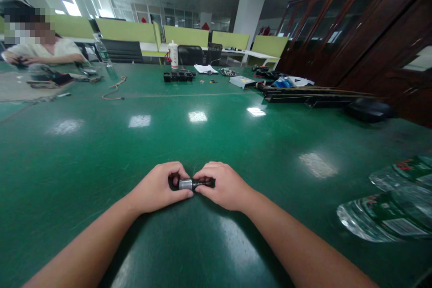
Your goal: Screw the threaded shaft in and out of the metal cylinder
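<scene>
A small black and silver cylindrical part [186, 184] lies sideways between my hands, low in the middle of the head view, just above the green tabletop [162, 144]. My left hand [158, 189] grips its thicker left end, with the thumb below and the fingers above. My right hand [224, 185] pinches the thinner black right end between thumb and fingers. The fingertips of both hands nearly meet at the middle of the part. The palms hide some of its two ends.
Two clear plastic bottles [381, 218] lie at the right edge. Black rails [297, 94], a silver box [242, 82] and a black block [178, 76] are toward the back. A person [50, 49] sits at the far left near an upright bottle [103, 51].
</scene>
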`<state>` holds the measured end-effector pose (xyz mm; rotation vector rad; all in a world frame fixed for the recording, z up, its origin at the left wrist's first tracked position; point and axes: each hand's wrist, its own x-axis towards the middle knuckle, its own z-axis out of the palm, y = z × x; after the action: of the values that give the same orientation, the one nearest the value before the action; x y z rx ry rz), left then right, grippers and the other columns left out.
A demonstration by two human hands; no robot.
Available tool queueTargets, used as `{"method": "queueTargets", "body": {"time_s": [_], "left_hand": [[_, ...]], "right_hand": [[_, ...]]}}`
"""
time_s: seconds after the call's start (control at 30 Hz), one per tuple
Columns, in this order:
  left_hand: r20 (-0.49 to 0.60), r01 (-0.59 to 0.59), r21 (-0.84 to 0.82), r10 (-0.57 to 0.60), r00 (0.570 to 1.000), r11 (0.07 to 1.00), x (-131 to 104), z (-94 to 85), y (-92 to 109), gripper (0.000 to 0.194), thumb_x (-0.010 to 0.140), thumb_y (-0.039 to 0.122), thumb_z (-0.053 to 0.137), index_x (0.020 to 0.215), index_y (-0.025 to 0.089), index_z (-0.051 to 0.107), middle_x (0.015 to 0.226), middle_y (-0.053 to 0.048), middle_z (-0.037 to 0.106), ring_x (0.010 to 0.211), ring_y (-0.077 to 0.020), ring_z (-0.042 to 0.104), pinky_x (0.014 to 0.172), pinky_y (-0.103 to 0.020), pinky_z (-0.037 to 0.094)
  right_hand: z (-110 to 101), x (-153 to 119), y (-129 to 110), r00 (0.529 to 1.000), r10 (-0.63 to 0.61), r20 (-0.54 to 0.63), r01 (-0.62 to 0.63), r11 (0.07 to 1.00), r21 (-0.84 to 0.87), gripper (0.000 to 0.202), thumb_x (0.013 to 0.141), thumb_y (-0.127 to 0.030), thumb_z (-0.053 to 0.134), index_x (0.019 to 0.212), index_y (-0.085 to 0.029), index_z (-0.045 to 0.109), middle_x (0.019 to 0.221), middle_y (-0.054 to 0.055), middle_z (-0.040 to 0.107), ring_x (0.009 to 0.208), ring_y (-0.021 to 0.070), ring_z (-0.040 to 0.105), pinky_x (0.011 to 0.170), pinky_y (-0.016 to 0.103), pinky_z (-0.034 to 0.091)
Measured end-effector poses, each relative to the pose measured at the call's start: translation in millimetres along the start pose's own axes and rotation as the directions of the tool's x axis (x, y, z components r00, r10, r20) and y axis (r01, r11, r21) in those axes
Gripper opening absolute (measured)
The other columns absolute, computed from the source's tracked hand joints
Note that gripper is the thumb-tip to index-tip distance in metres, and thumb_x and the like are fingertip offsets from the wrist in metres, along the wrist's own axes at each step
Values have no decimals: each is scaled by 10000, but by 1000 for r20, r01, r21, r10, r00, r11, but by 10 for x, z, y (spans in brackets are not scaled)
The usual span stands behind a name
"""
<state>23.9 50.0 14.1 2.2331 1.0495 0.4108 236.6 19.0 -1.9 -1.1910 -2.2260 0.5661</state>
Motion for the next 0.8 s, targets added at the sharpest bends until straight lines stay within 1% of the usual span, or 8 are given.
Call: {"method": "queueTargets", "body": {"time_s": [0.13,0.33,0.8], "left_hand": [[3,0,3,0,1000,1000,-2,3,-3,192,731,313,723,803,171,617,735,14,595,677,-153,563,620,-247,398],[-6,-25,11,25,1000,1000,-12,0,-16,170,748,308,702,802,175,610,735,14,594,671,-149,554,615,-242,392],[-16,-38,16,38,999,999,-6,-1,3,163,759,314,692,799,180,608,736,14,600,672,-147,558,616,-237,395]], "right_hand": [[-1,-2,3,1000,-21,-3,21,1000,-1,131,789,-201,716,919,-197,731,824,18,691,790,146,593,747,273,410],[0,-8,4,999,-45,6,45,999,-10,122,790,-202,706,908,-202,736,828,20,698,799,151,603,760,277,415],[-46,-29,35,999,-37,18,37,999,-22,110,781,-204,700,886,-202,733,800,18,694,767,152,602,743,280,417]]}}
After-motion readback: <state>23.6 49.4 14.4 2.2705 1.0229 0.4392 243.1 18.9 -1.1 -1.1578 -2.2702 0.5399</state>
